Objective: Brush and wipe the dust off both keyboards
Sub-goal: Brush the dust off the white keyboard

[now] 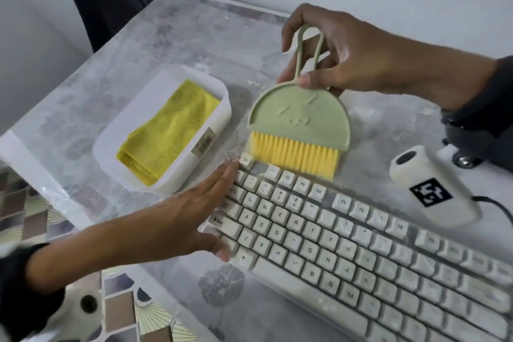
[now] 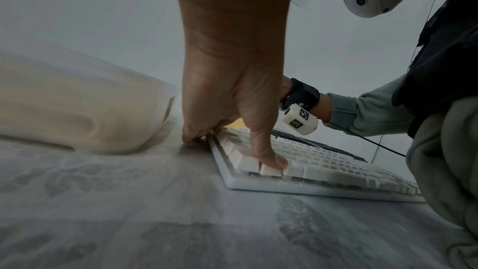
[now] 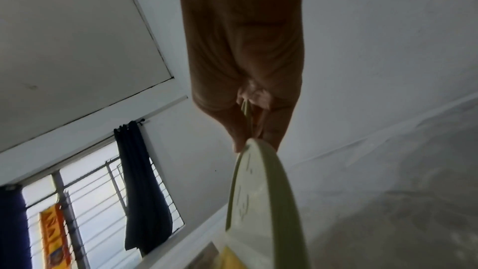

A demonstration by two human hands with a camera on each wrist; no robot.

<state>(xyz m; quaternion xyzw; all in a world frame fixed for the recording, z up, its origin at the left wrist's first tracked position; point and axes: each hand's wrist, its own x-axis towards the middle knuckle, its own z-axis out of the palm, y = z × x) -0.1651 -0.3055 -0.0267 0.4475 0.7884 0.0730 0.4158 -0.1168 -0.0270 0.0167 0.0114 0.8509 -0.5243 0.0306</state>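
Your right hand (image 1: 333, 55) pinches the brush (image 1: 298, 122) by its loop, bristles at the white keyboard (image 1: 361, 253) top-left corner on the worktop (image 1: 172, 44). Left hand (image 1: 194, 219), flat, steadies it; sweep lightly along rows.

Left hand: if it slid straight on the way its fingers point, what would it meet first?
The left hand lies flat along the white keyboard's left edge, fingertips by the Esc key. Straight on, it would probably first meet the brush's yellow bristles, or pass just beside them; depth is unclear.

Left hand (image 1: 194, 211) flat, fingers straight; right hand (image 1: 341, 50) pinching
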